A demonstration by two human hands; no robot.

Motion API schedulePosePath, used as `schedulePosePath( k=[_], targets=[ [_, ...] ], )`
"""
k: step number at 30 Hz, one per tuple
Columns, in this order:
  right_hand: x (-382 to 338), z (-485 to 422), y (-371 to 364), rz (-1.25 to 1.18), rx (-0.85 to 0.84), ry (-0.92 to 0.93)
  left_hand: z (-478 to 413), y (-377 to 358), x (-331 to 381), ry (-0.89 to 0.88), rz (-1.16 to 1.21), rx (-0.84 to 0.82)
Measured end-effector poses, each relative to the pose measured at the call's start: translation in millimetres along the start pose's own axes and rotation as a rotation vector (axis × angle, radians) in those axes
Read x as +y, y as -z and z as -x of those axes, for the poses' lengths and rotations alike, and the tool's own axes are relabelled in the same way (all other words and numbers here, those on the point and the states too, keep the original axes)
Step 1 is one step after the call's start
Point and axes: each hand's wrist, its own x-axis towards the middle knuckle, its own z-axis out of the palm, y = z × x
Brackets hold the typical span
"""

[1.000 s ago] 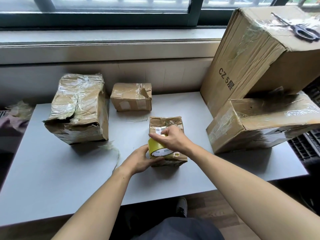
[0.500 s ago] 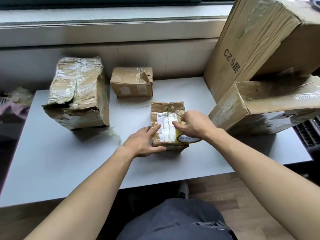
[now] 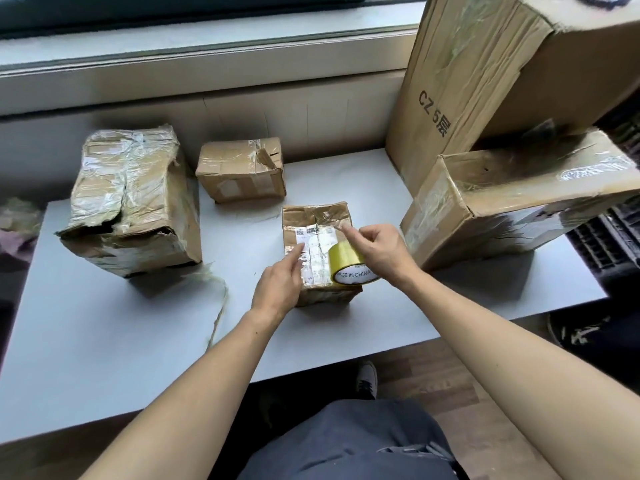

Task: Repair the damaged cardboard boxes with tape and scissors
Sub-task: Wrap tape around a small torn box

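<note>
A small cardboard box (image 3: 313,216) with a torn white label stands at the middle of the grey table (image 3: 121,341). My left hand (image 3: 277,289) lies on the box's near left side, its straight fingers pressing on the label. My right hand (image 3: 384,251) holds a yellow tape roll (image 3: 346,261) at the box's right front corner, with the index finger stretched over the box top. Clear tape seems to run from the roll across the label. Dark scissor handles (image 3: 595,0) barely show on the tall box at the top edge.
A crushed, tape-wrapped box (image 3: 138,202) stands at the left and a smaller torn box (image 3: 239,171) at the back. At the right, a tall box (image 3: 467,81) leans over a low box (image 3: 502,202). A loose tape strand (image 3: 221,306) trails toward the front edge.
My right hand carried the tape roll from the box's left front across to its right front corner. My left hand let go of the roll and moved onto the label.
</note>
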Motion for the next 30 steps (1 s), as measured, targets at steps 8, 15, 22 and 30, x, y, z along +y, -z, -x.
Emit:
schedulePosePath(
  k=[8, 15, 22, 30],
  targets=[
    [-14.1, -5.0, -11.8, -0.122, -0.352, -0.133, -27.3, 29.2, -26.4, 0.111, 0.012, 0.012],
    [-16.0, -7.1, -30.8, -0.255, -0.408, -0.112, -53.5, 36.9, -2.6, -0.172, -0.267, 0.132],
    [-6.5, 3.1, -40.3, -0.357, -0.155, -0.205, -49.9, 11.0, -13.1, -0.198, -0.290, 0.042],
    [-28.3, -10.3, -22.0, 0.001, -0.079, -0.098, -50.2, 7.9, -18.4, -0.215, -0.310, 0.059]
  ],
)
